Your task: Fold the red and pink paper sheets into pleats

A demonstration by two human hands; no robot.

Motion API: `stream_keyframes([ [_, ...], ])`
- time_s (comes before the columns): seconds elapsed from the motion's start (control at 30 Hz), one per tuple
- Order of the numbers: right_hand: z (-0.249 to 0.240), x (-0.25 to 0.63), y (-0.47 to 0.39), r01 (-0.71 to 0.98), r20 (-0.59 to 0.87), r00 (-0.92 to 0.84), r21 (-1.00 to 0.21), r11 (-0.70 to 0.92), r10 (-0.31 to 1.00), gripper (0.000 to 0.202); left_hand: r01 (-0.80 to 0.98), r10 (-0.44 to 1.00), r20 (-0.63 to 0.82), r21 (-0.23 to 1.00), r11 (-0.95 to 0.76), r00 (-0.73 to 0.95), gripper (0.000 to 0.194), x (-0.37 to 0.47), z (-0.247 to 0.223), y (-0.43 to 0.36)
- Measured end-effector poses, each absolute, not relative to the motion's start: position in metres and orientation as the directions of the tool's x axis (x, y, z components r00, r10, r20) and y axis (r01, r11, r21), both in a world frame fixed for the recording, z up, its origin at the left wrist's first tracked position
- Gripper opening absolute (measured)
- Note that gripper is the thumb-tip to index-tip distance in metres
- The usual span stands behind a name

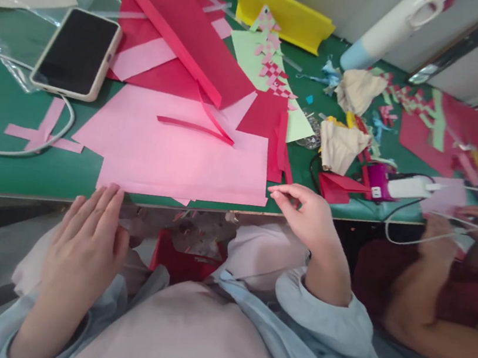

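Note:
A large pink paper sheet (pixel 188 160) lies along the front edge of the green table, with a narrow fold or strip along its near edge. My left hand (pixel 86 234) is at its lower left corner, fingers stretched out flat and fingertips at the paper's edge. Beside its lower right corner is my right hand (pixel 308 212), thumb and forefinger tips together; whether anything thin is between them is hidden. A folded narrow red paper strip (pixel 197 128) rests on the sheet. Red paper sheets (pixel 189 30) lie behind it.
A phone (pixel 76 52) with a white cable and a pink paper cross (pixel 45 131) lie at left. Folded yellow card (pixel 284 16), checkered woven paper fish (pixel 275 77), a purple power adapter (pixel 378 181) and cloth pouches (pixel 342 145) are further back. Another person's hands (pixel 440 234) work at right.

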State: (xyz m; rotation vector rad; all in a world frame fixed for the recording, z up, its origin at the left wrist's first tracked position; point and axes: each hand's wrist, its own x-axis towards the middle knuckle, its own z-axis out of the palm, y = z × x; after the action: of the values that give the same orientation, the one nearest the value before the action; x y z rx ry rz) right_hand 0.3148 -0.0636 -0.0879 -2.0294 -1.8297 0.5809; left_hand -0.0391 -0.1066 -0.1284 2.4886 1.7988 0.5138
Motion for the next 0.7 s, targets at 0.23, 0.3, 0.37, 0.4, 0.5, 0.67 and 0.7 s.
stream_keyframes([
  [0.23,-0.083,0.296,-0.048,0.888,-0.192,-0.069,-0.459,-0.028,0.979,0.018,0.887,0.889,0.28,0.192,-0.421,0.361,0.076,-0.021,-0.129,-0.107],
  [0.3,-0.083,0.293,-0.044,0.901,-0.217,-0.082,-0.433,-0.02,0.973,0.025,0.866,0.87,0.271,0.178,-0.467,0.413,0.077,-0.016,-0.129,-0.108],
  [0.37,-0.083,0.292,-0.041,0.913,-0.243,-0.096,-0.408,-0.012,0.965,0.028,0.856,0.858,0.268,0.164,-0.49,0.439,0.077,-0.013,-0.129,-0.107],
  [0.4,-0.083,0.291,-0.039,0.918,-0.253,-0.105,-0.397,-0.004,0.962,0.028,0.855,0.855,0.269,0.159,-0.493,0.443,0.077,-0.012,-0.13,-0.107],
  [0.5,-0.084,0.291,-0.034,0.928,-0.277,-0.119,-0.372,0.007,0.954,0.028,0.858,0.859,0.257,0.157,-0.489,0.442,0.077,-0.012,-0.133,-0.107],
  [0.67,-0.085,0.29,-0.031,0.925,-0.267,-0.157,-0.377,0.047,0.951,0.029,0.872,0.882,0.226,0.182,-0.455,0.413,0.076,-0.01,-0.136,-0.107],
  [0.7,-0.086,0.29,-0.03,0.925,-0.264,-0.163,-0.377,0.054,0.951,0.028,0.874,0.886,0.224,0.188,-0.448,0.406,0.076,-0.01,-0.136,-0.107],
])
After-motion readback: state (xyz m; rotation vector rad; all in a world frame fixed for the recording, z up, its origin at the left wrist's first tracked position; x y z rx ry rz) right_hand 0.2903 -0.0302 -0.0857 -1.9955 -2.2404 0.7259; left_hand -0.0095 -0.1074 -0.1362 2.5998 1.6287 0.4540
